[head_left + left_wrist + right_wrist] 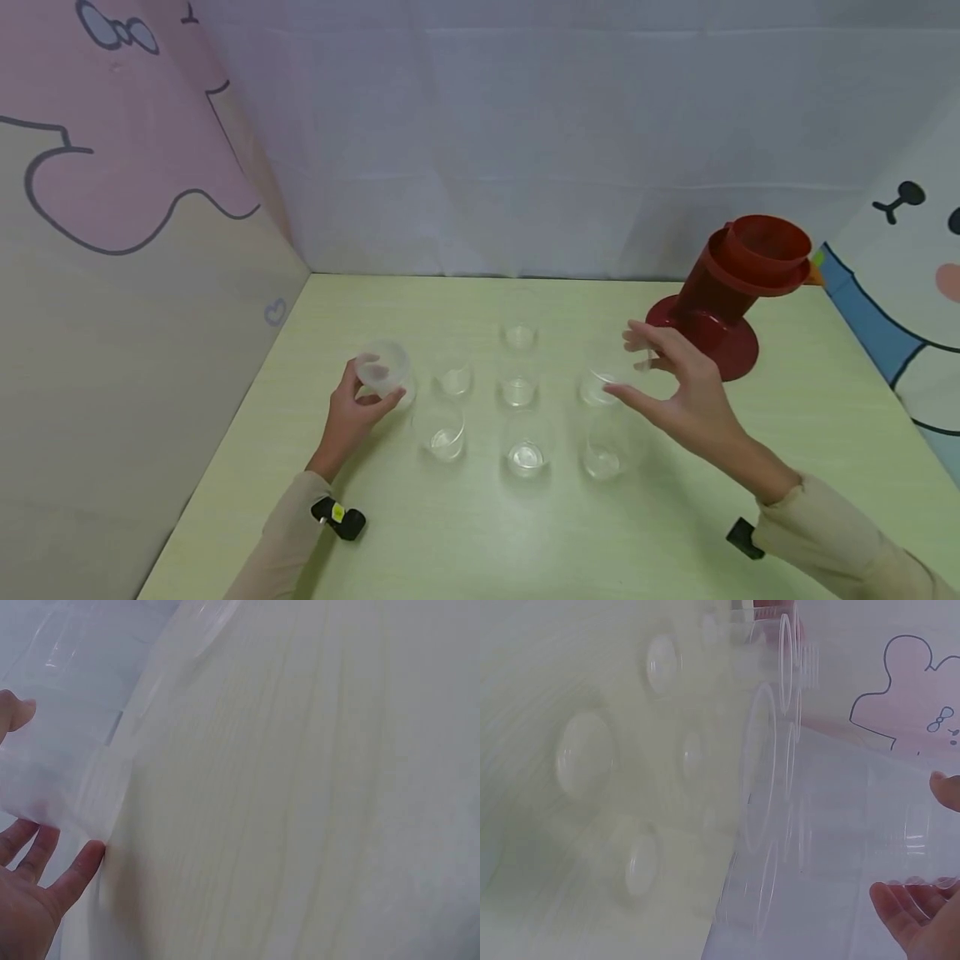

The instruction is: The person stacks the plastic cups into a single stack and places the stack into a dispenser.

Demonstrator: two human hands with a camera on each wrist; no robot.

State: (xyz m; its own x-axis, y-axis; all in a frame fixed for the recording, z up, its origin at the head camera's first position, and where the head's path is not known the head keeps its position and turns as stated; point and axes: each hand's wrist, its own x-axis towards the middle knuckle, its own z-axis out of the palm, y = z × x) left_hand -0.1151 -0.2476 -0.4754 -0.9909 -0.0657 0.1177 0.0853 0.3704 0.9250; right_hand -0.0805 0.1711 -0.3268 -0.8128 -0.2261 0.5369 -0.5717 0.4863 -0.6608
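Note:
On the left of the table, my left hand [358,421] grips a clear plastic cup [382,367] between thumb and fingers. In the left wrist view, fingertips [90,855] press the cup's wall; whether another cup is nested in it I cannot tell. My right hand [686,392] holds a clear cup [915,832] above the table, its thumb on one side and fingers on the other. This cup's outline is faint in the head view. Close to that hand, another clear cup [598,390] stands in the right column, behind a second cup [603,460].
Clear cups stand in a middle column [517,390] and a column left of it [446,443]. A red cylindrical stand [712,292] with a wide round base is at the back right, near my right hand. Fabric walls [525,150] border the table.

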